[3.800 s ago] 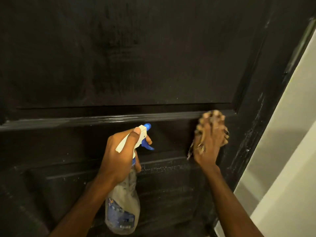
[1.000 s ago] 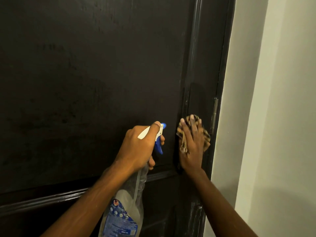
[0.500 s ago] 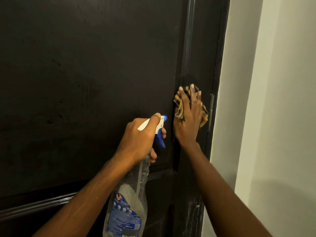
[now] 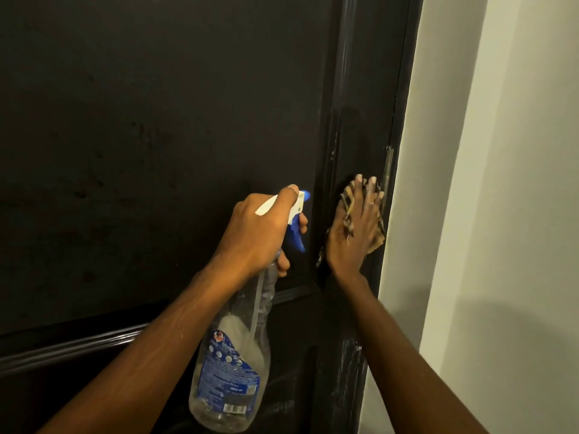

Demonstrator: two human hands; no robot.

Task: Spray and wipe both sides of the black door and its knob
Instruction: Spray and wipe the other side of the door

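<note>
Mostly, a black panelled door [image 4: 156, 120] fills the view. Before its middle, the left hand [image 4: 260, 233] grips a clear plastic spray bottle [image 4: 232, 371]; at its right edge, the right hand [image 4: 354, 236], fingers flat, presses a tan checked cloth [image 4: 346, 198].

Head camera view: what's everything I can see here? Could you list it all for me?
door: one, black, fills the left and middle of the view
metal strip: one, dull grey, on the door's right edge, just above the right hand's fingertips
wall: one, pale off-white, right of the door
spray bottle: one, clear with a blue label and a white and blue trigger head, held in front of the door at lower middle
cloth: one, tan and brown check, flat against the door near its right edge
left hand: one, grips the spray bottle's neck and trigger head
right hand: one, fingers straight, presses the cloth against the door
</note>
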